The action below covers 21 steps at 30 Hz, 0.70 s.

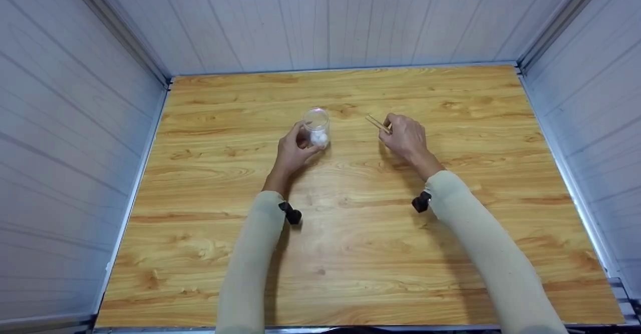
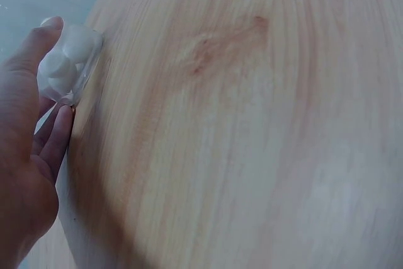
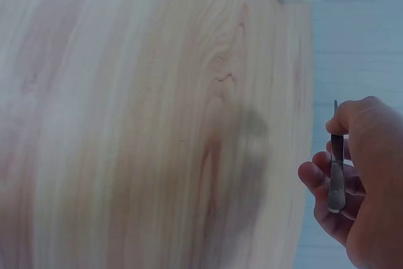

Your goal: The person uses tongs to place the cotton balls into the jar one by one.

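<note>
A clear jar (image 1: pixel 316 115) stands upright on the wooden table, with several white cotton balls (image 1: pixel 319 137) in its bottom. My left hand (image 1: pixel 292 152) grips it from the left side, thumb near and fingers behind. To the right, apart from the jar, my right hand (image 1: pixel 408 136) pinches a pair of metal tweezers (image 1: pixel 375 122) above the table, tips towards the jar. In the right wrist view the tweezers (image 3: pixel 337 187) lie between thumb and fingers. Nothing shows between the tips. From the left wrist, the cotton balls (image 2: pixel 58 65) show white through the jar wall.
The wooden table (image 1: pixel 350 254) is bounded by a white panelled wall (image 1: pixel 325 23) at the back. Further panels rise on the left (image 1: pixel 60 148) and right (image 1: pixel 596 123). A small black camera sits on each wrist.
</note>
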### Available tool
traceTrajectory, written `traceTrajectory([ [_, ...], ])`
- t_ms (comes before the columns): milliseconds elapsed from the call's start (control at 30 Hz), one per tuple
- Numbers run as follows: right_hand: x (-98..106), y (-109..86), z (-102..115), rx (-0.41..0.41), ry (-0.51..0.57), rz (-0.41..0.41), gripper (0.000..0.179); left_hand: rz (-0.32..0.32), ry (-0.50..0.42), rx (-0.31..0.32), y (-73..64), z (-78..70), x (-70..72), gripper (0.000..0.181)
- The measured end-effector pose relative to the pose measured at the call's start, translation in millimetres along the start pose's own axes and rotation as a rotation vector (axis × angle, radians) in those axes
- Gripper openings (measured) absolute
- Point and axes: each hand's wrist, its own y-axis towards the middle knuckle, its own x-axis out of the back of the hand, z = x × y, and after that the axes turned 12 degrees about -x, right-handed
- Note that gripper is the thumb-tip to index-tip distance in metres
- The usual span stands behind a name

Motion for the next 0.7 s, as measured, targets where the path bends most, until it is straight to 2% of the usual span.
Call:
traceTrajectory([
  [100,-3.9,-2.2,-0.9,-0.017,-0.004,0.013,0.024,-0.003,-0.016,0.003,-3.0,-16.2,3.7,0.076],
  [233,-8.4,-4.7,-2.0,-0.048,-0.012,0.039,0.026,0.001,-0.019,0.007,-5.5,-24.5,5.6,0.077],
  [333,-12.4,-1.7,-7.2,-0.061,0.01,0.058,0.027,0.007,-0.02,0.009,-4.1,-16.6,3.0,0.079],
  [500,-52.0,25.3,-41.7,-0.068,0.1,0.042,0.026,0.003,-0.02,0.013,1.1,5.2,-1.9,0.082],
  [567,-70.3,34.3,-54.4,-0.07,0.129,0.024,0.025,0.004,-0.032,0.006,0.3,4.8,-0.9,0.083],
  [700,-80.5,33.3,-58.2,-0.095,0.19,0.024,0.023,0.006,-0.036,-0.006,-1.9,0.9,1.6,0.082],
])
